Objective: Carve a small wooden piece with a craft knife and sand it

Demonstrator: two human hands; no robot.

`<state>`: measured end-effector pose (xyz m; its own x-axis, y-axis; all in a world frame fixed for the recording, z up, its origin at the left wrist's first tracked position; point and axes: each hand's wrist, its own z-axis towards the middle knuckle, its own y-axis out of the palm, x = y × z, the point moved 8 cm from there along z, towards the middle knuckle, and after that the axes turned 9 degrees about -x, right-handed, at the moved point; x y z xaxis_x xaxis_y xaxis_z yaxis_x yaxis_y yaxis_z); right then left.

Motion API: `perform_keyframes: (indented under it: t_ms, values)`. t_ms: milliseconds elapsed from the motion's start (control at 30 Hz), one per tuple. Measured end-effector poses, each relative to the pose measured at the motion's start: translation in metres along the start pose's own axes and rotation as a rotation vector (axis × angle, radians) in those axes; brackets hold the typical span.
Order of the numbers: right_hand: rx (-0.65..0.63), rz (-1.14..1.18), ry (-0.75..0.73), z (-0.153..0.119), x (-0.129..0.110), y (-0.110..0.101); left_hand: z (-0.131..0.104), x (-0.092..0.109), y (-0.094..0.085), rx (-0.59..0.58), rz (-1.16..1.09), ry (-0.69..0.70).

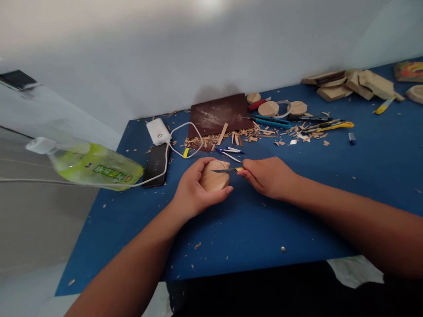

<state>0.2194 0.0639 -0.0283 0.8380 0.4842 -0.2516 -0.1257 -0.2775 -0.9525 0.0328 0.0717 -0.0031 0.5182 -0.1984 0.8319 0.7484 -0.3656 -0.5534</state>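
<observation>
My left hand (194,187) is closed around a rounded, pale piece of wood (213,178), thumb along its near edge and fingers behind it. In my right hand (267,177) is a small knife (228,170), its yellow handle mostly hidden by the fingers. The thin blade points left and lies across the upper face of the wood. Just beyond the wood, a blue-and-white compass-like tool (229,152) rests on the blue table (231,237).
Wood shavings (238,136) lie before a brown sandpaper sheet (216,115). Cutters, a black marker (310,118) and wooden discs (268,108) sit behind. Left are a phone (156,165), a white power bank (157,131) with cable and a green bottle (95,165). Wood blocks (357,83) are piled back right.
</observation>
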Motion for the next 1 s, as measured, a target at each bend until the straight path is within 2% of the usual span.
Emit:
perform_keyframes:
  t_ms: [100,167,233,300,400,500,600,833,1000]
  values:
    - [-0.002,-0.037,0.045,0.003,0.006,-0.002,-0.001,-0.001,-0.001,-0.008,-0.002,0.012]
    - [0.013,-0.041,0.144,0.004,0.021,-0.004,-0.005,0.003,-0.003,-0.009,-0.004,0.025]
    - [0.056,-0.030,0.228,0.003,0.036,-0.009,-0.009,0.007,-0.006,-0.002,-0.002,0.040]
    - [0.122,0.008,0.212,-0.001,0.040,-0.016,-0.010,0.008,-0.009,0.017,0.006,0.048]
    - [0.191,0.099,0.070,-0.008,0.025,-0.021,-0.008,0.006,-0.013,0.056,0.018,0.048]
    - [0.158,0.144,-0.080,-0.012,0.001,-0.014,-0.004,0.003,-0.010,0.054,0.002,0.057]
    - [0.118,0.161,-0.153,-0.012,-0.013,-0.006,-0.003,0.004,-0.002,0.019,-0.033,0.071]
    - [0.014,0.113,-0.116,-0.006,-0.015,-0.002,-0.007,0.008,0.010,-0.065,-0.116,0.074]
    - [-0.015,0.072,-0.049,-0.002,-0.008,-0.005,-0.007,0.003,0.008,-0.079,-0.141,0.047]
